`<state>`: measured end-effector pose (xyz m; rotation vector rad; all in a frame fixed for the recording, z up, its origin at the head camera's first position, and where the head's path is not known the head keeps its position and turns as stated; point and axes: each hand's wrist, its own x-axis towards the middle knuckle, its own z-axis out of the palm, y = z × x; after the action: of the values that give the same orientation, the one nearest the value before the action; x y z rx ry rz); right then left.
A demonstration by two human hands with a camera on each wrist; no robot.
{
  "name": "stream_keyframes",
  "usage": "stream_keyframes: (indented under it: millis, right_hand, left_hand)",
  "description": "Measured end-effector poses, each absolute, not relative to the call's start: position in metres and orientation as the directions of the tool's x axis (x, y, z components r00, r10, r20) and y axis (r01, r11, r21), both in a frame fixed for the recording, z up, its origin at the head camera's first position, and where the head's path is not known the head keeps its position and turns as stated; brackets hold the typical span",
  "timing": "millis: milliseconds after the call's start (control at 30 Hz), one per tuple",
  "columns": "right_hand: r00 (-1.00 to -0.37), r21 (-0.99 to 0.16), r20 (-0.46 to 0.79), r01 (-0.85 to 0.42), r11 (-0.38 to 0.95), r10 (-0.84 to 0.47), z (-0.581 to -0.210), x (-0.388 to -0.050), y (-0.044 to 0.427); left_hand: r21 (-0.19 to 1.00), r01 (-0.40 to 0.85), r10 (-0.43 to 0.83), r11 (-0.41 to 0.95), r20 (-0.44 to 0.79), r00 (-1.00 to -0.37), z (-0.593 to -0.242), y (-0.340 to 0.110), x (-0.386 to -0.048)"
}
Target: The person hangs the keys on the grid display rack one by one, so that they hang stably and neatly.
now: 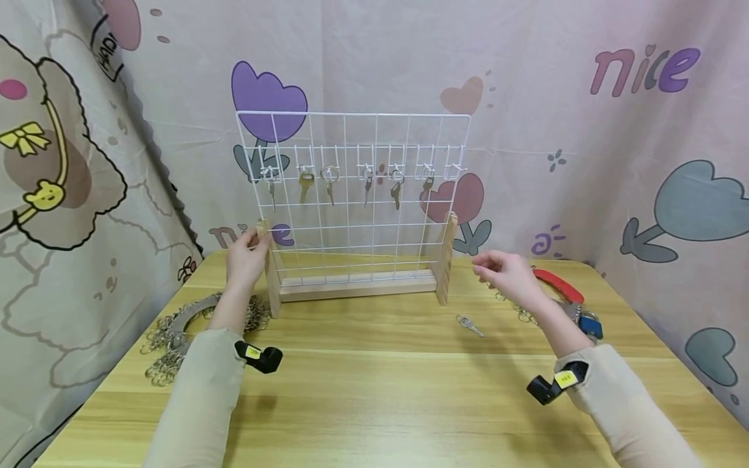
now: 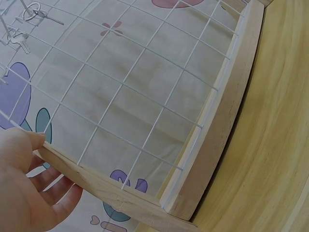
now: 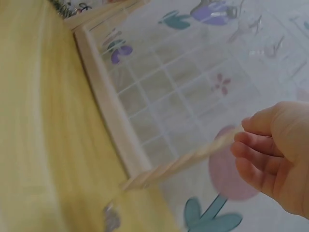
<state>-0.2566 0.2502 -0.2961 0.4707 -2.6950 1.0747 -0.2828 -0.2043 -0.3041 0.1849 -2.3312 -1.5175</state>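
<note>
A white wire grid rack (image 1: 351,246) stands upright between wooden posts, with several keys on rings hanging from hooks along its upper part, one of them a brass-coloured key (image 1: 306,184). My left hand (image 1: 248,257) grips the top of the left wooden post (image 2: 116,195), thumb on the near side and fingers behind it. To the right of the rack, my right hand (image 1: 508,276) hovers above the table, fingers loosely curled and nothing between them. Below and left of that hand, a silver key with a ring (image 1: 471,325) lies on the table.
At the left, a grey curved band (image 1: 190,313) lies among a heap of metal rings and keys (image 1: 164,367). Beyond the right forearm are a red curved piece (image 1: 558,286), a blue padlock (image 1: 591,326) and more rings. A patterned curtain (image 1: 374,58) hangs behind the table.
</note>
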Motion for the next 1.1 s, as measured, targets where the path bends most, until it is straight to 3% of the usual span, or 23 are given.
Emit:
stream_keyframes:
  millis: [233, 567, 1100]
  right_hand:
    - [-0.959, -0.676, 0.218, -0.283, 0.681, -0.181, -0.334, -0.251, 0.267]
    - [-0.958, -0.679, 0.192, -0.285, 0.676, -0.212, -0.379, -0.258, 0.262]
    - [-0.955, -0.625, 0.195, -0.296, 0.723, -0.223, -0.411, -0.269, 0.250]
  left_hand:
    - [0.905, 0.078, -0.301, 0.418, 0.219, -0.928, -0.305, -0.206, -0.283]
    - [0.900, 0.082, -0.306, 0.428, 0.230, -0.924, -0.305, -0.205, -0.284]
    - [0.904, 0.079, -0.308, 0.419, 0.223, -0.925, -0.306, -0.206, -0.285]
